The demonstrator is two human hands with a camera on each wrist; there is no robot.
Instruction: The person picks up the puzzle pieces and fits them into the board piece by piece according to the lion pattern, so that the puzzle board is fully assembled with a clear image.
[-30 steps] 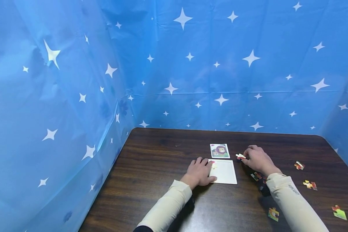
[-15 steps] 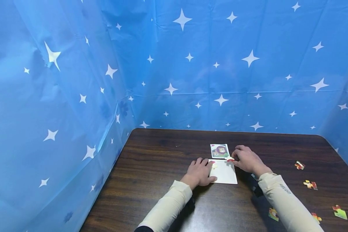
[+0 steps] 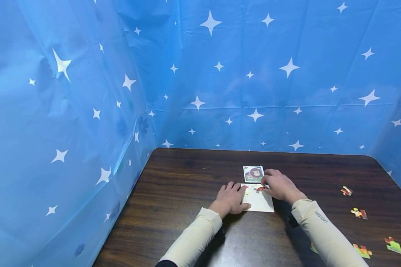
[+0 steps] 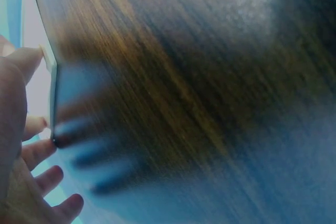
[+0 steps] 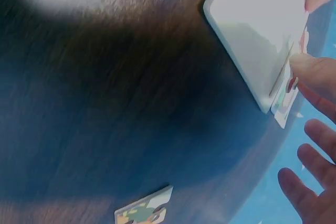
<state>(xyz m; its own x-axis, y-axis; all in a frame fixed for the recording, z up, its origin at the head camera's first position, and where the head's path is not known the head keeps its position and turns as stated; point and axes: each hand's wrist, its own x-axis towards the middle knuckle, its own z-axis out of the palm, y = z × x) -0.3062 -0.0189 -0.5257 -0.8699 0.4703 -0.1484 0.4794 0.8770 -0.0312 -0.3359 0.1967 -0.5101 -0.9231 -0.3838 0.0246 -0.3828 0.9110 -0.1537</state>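
Observation:
A white puzzle board lies flat on the dark wooden table, with a pale jigsaw piece in its upper left corner. My left hand rests on the board's left side, fingers spread; in the left wrist view its thumb lies over the board's edge. Close over the board's top edge, my right hand pinches a red and white jigsaw piece between thumb and fingers. Its other fingers are spread in the right wrist view. Just behind the board lies a lion picture card.
Several loose jigsaw pieces lie to the right, among them a red one, a yellow one and a green one. One more piece is partly hidden by my right sleeve. A blue star-patterned curtain stands behind the table.
My right hand has moved left with the red and white jigsaw piece, from beside the board to over its top edge. The left hand has stayed in place.

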